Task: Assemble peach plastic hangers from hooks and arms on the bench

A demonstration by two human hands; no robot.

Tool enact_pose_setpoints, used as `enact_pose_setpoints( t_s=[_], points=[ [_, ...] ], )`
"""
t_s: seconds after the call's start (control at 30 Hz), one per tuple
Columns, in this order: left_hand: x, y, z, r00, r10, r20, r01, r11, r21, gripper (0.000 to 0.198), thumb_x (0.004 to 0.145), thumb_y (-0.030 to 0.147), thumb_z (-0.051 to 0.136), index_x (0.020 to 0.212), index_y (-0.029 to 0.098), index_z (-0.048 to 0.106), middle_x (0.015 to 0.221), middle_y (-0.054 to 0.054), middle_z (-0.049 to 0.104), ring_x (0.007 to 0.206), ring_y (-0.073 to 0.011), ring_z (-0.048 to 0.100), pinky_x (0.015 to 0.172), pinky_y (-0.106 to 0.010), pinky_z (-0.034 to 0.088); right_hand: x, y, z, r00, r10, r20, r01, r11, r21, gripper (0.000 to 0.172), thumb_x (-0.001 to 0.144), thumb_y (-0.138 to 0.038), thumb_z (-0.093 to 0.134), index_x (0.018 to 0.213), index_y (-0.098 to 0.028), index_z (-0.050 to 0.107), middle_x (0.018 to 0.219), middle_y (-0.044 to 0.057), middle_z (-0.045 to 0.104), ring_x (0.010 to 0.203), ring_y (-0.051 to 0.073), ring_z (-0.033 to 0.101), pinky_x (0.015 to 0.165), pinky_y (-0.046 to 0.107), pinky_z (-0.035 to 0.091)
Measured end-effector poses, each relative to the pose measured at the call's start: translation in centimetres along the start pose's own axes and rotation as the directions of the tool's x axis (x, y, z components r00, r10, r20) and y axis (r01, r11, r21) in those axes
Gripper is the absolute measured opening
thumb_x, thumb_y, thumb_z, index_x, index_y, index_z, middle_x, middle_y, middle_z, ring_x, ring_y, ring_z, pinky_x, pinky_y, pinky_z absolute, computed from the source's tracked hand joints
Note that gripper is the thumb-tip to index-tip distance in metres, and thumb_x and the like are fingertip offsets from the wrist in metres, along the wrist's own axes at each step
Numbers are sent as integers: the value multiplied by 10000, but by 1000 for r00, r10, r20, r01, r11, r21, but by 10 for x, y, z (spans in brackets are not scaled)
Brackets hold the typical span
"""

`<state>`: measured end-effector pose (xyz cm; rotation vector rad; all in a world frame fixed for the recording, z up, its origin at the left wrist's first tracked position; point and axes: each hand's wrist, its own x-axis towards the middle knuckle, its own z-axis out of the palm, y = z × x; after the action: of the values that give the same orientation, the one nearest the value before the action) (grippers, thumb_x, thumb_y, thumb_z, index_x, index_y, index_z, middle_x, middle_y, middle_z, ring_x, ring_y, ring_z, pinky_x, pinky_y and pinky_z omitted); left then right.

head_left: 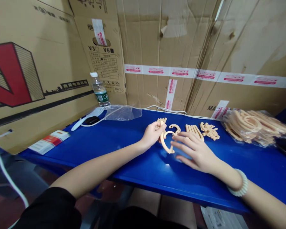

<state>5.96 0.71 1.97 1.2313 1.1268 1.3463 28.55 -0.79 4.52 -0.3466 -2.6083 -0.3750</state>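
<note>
My left hand (pixel 151 136) is closed on a curved, pale wooden piece (pixel 166 146), held over the blue table. My right hand (pixel 195 152) is open beside it on the right, fingers spread; whether a fingertip touches the piece I cannot tell. Just behind the hands lies a hook-shaped wooden piece (pixel 175 128). A few short wooden sticks (pixel 162 120) show beyond my left fingers. Past my right hand are a row of wooden strips (pixel 194 129) and a pile of small curved wooden pieces (pixel 209 131).
Clear plastic bags of wooden parts (pixel 255 125) lie at the right. On the left are a small red-and-white box (pixel 50 142), a white handheld fan-like object (pixel 88 117), a black object (pixel 92 120), and a water bottle (pixel 100 90). Cardboard walls (pixel 157 38) enclose the blue table (pixel 138 171).
</note>
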Motion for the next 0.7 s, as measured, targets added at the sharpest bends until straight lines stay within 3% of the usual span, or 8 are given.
enact_pose_setpoints(
  t_s=[0.17,0.3,0.4,0.5,0.57,0.63,0.7],
  points=[
    [-4,-5,6,997,34,63,-31,998,-54,314,917,427,682,822,189,500,589,15,665,421,-118,585,397,-199,467,-5,-5,11,999,-40,8,41,991,-131,287,1024,-218,536,1280,-204,666,1164,112,748,1199,301,628,1023,519,477],
    [-4,-3,5,998,23,59,-18,996,-86,304,937,432,652,870,182,494,631,-9,689,430,-117,592,407,-203,491,-5,-3,7,999,-26,36,31,989,-142,268,1040,-292,504,1214,-187,679,1062,112,744,1183,307,619,1045,524,436],
    [-4,-1,4,999,16,49,-11,994,-104,309,933,429,661,911,172,491,656,-13,686,465,-123,618,422,-204,511,-3,-5,5,999,-10,38,15,991,-135,244,1054,-279,467,1100,-176,683,935,88,723,1038,273,655,1029,498,417],
    [-4,-1,4,1000,28,9,-27,992,-126,307,933,405,664,996,178,468,823,-31,702,544,-120,656,454,-207,543,-4,-5,5,998,62,23,-60,993,-98,224,1058,-253,451,1079,-177,661,862,57,691,833,214,647,989,470,408],
    [-4,-2,2,998,45,-39,-50,989,-139,317,949,360,638,1134,198,437,1019,-55,687,597,-108,675,511,-240,590,-5,-2,4,992,122,4,-122,990,-70,207,1055,-258,462,1085,-180,651,859,51,676,811,205,638,953,450,408],
    [-3,-2,-1,986,133,-102,-141,987,-75,359,954,288,606,1248,220,412,1198,-98,626,685,-118,702,594,-294,630,-7,0,3,986,168,-13,-168,984,-59,194,1048,-263,480,1073,-177,652,868,58,668,840,215,639,932,442,403],
    [-4,1,-5,923,365,-118,-348,926,144,300,954,211,558,1244,207,483,1295,-133,571,871,-167,716,737,-356,643,-8,1,2,981,191,-16,-192,979,-63,192,1045,-268,490,1066,-175,656,869,62,662,859,222,635,940,444,394]
  ],
)
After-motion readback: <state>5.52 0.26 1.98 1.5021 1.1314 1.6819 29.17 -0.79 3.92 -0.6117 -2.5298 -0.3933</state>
